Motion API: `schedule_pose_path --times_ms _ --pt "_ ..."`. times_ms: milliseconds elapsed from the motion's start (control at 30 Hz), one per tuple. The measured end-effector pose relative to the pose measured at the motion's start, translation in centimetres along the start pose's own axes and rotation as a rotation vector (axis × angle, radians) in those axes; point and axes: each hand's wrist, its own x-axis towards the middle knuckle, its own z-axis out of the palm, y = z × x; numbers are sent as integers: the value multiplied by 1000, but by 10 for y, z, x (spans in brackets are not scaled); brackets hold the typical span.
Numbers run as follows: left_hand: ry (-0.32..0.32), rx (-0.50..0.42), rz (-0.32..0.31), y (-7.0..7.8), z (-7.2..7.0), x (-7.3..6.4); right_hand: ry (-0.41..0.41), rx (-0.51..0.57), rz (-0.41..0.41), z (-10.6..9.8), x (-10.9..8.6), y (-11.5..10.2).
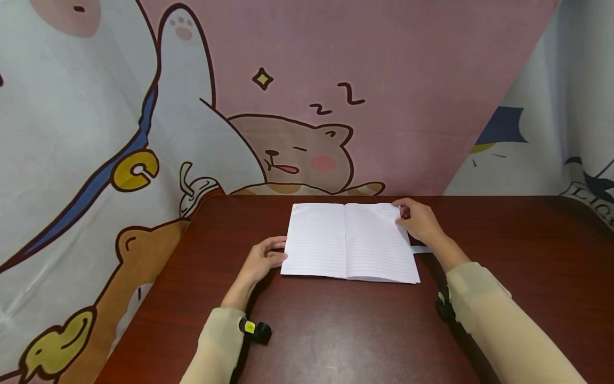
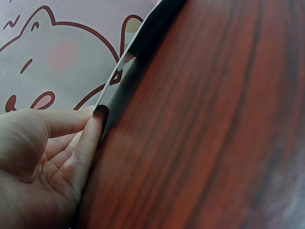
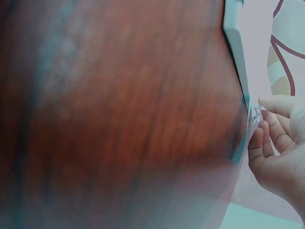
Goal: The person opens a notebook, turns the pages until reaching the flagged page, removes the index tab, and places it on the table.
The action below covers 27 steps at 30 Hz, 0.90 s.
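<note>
An open notebook (image 1: 316, 240) with blank lined pages lies on the dark red-brown table, its fold running down the middle. At its left edge my left hand (image 1: 259, 260) pinches the border between thumb and fingers; the left wrist view shows the thumb and a fingertip meeting on the thin edge. Over at the upper right corner, my right hand (image 1: 422, 220) holds the page edge. In the right wrist view, the right thumb and curled fingers (image 3: 256, 143) close on the edges of the sheets.
A pale strip (image 1: 422, 249) sticks out from the notebook's right side, under the right wrist. The wood-grain table (image 1: 331, 330) reaches back to a cartoon-printed cloth (image 1: 408, 96). Small black wrist cameras (image 1: 256, 329) sit at both cuffs.
</note>
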Motion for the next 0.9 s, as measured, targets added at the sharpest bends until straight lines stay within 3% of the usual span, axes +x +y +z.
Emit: schedule_pose_path --times_ms 533,900 --pt "-8 -2 7 -1 -1 0 33 38 19 -1 0 2" --pt "-9 -5 9 -4 -1 2 25 3 24 -1 0 2"
